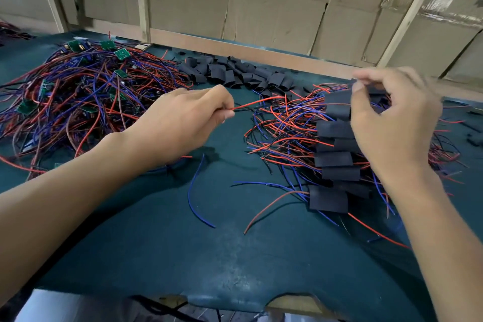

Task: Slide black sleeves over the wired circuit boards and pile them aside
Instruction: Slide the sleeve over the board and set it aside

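Red and black wires (pixel 257 104) are pinched between thumb and fingers of the left hand (pixel 183 123), mid-tabletop (pixel 235 256). A black sleeve (pixel 338 98) is pinched by the right hand (pixel 392 123), right over the sleeved pile (pixel 334 165). Bare boards (pixel 78 91) are heaped far left, with loose empty sleeves (pixel 235 74) strewn along the back edge.

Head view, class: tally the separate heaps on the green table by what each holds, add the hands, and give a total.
Heap of bare wired circuit boards: 1
Heap of empty black sleeves: 1
Heap of sleeved boards: 1
Hands: 2, left hand pinching a red wire, right hand pinching a black sleeve
Total: 5
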Tool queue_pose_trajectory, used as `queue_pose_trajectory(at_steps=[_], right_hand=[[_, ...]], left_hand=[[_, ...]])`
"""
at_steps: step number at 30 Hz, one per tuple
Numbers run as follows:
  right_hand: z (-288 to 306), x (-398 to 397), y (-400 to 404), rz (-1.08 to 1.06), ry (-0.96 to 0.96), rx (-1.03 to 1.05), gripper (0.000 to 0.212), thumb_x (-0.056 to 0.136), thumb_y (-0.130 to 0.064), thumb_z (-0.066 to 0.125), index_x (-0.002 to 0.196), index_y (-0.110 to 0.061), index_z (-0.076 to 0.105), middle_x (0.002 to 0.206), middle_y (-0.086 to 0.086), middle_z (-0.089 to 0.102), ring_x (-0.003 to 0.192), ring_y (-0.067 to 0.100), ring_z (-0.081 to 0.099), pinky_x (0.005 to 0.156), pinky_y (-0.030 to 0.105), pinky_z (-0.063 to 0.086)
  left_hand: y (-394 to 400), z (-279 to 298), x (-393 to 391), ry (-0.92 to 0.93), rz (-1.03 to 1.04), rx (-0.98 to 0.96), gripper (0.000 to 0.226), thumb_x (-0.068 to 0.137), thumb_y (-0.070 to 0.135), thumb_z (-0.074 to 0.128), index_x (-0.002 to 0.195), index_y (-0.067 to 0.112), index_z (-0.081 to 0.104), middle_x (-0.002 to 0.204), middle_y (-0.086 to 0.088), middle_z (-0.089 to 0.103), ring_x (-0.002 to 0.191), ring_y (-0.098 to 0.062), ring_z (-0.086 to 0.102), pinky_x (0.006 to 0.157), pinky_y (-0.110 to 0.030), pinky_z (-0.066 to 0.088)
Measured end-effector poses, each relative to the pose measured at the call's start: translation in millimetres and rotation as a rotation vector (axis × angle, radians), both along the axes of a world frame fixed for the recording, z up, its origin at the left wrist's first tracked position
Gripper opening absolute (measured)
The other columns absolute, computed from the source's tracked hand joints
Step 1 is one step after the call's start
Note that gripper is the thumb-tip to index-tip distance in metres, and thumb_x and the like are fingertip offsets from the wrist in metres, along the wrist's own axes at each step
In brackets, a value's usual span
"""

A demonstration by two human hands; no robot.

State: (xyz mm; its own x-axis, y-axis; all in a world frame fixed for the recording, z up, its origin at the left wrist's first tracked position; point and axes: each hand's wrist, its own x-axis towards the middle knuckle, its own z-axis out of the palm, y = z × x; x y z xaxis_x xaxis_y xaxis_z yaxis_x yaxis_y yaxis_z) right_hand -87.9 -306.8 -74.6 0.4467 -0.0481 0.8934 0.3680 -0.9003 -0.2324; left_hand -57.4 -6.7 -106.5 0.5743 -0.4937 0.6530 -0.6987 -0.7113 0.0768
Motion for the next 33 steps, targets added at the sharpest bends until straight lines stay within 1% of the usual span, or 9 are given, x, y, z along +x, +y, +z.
queue_pose_trajectory(at_steps=[2,5,7,11,14,20,25,30,33], right_hand=[[-1.1,-4.8,9.9,0.176,-0.075,-0.058,0.013,0.093,-0.011,0.065,0.098,-0.011,0.076,0.092,-0.005,0.069,0.088,0.026,0.065,0.088,0.05,0.049],[-4.0,-8.5,21.9,0.48,0.155,-0.171,0.01,0.092,-0.017,0.072,0.094,-0.013,0.08,0.084,-0.001,0.074,0.08,0.02,0.067,0.082,0.042,0.05],[-10.2,-8.5,27.8,0.52,0.259,-0.228,0.012,0.089,-0.026,0.075,0.092,-0.016,0.082,0.082,-0.002,0.075,0.076,0.018,0.067,0.08,0.041,0.047],[-13.3,-9.0,34.4,0.635,0.427,-0.076,0.022,0.089,-0.03,0.075,0.108,-0.02,0.079,0.107,-0.021,0.072,0.096,0.006,0.071,0.091,0.028,0.05],[-14.8,-8.2,34.2,0.751,0.479,-0.022,0.021,0.09,-0.016,0.074,0.111,-0.014,0.077,0.098,-0.031,0.069,0.094,-0.007,0.068,0.087,0.012,0.047],[-14.8,-12.4,48.0,0.923,0.52,0.306,0.008,0.092,-0.018,0.072,0.097,-0.022,0.077,0.093,-0.009,0.078,0.075,0.009,0.07,0.076,0.022,0.056],[-10.4,-9.2,48.6,0.879,0.41,0.629,0.014,0.097,-0.023,0.066,0.096,-0.016,0.078,0.08,0.006,0.073,0.067,0.024,0.064,0.067,0.035,0.053],[-23.8,-8.8,46.5,0.496,0.216,0.087,0.019,0.098,-0.021,0.067,0.081,-0.013,0.071,0.072,0.005,0.066,0.062,0.019,0.058,0.06,0.034,0.046],[-26.8,-11.6,47.2,0.502,0.165,-0.014,0.02,0.097,-0.016,0.068,0.078,-0.01,0.069,0.07,0.006,0.063,0.061,0.022,0.056,0.058,0.033,0.044]], left_hand=[[-4.7,4.0,-7.2,-0.07,-0.057,-0.039,0.019,0.105,0.023,0.051,0.107,0.005,0.058,0.09,-0.001,0.065,0.079,-0.031,0.059,0.074,-0.043,0.048],[-11.3,4.8,-14.4,-0.087,-0.093,-0.127,0.024,0.106,0.024,0.051,0.108,0.003,0.061,0.089,-0.001,0.062,0.075,-0.027,0.054,0.069,-0.04,0.048],[-14.1,3.9,-16.2,-0.078,-0.127,-0.16,0.03,0.106,0.029,0.048,0.109,0.003,0.062,0.087,0.001,0.059,0.074,-0.022,0.05,0.068,-0.038,0.046],[-18.3,-1.4,-16.4,-0.161,-0.214,-0.047,0.027,0.106,0.025,0.051,0.108,0.002,0.066,0.09,-0.004,0.063,0.078,-0.021,0.055,0.067,-0.04,0.052],[-25.4,-8.0,-18.7,-0.168,-0.272,0.031,0.018,0.105,0.024,0.055,0.111,0.008,0.06,0.088,-0.006,0.061,0.076,-0.029,0.058,0.059,-0.047,0.052],[-30.2,-13.4,-20.6,-0.089,-0.247,0.024,0.028,0.104,0.032,0.056,0.114,0.006,0.062,0.093,-0.001,0.058,0.084,-0.025,0.058,0.061,-0.047,0.054],[-20.1,-14.9,-12.8,0.218,-0.185,-0.11,0.041,0.109,0.042,0.028,0.125,0.021,0.059,0.106,0.007,0.059,0.104,-0.014,0.058,0.088,-0.041,0.051],[-21.3,-12.3,37.7,0.314,0.084,-0.354,0.026,0.105,0.031,0.045,0.112,0.017,0.066,0.105,0.003,0.063,0.1,-0.013,0.058,0.086,-0.014,0.04],[-14.1,-7.9,81.0,0.123,0.184,0.069,0.036,0.098,0.024,0.053,0.133,0.016,0.057,0.127,-0.008,0.052,0.114,-0.03,0.051,0.098,-0.039,0.044]])
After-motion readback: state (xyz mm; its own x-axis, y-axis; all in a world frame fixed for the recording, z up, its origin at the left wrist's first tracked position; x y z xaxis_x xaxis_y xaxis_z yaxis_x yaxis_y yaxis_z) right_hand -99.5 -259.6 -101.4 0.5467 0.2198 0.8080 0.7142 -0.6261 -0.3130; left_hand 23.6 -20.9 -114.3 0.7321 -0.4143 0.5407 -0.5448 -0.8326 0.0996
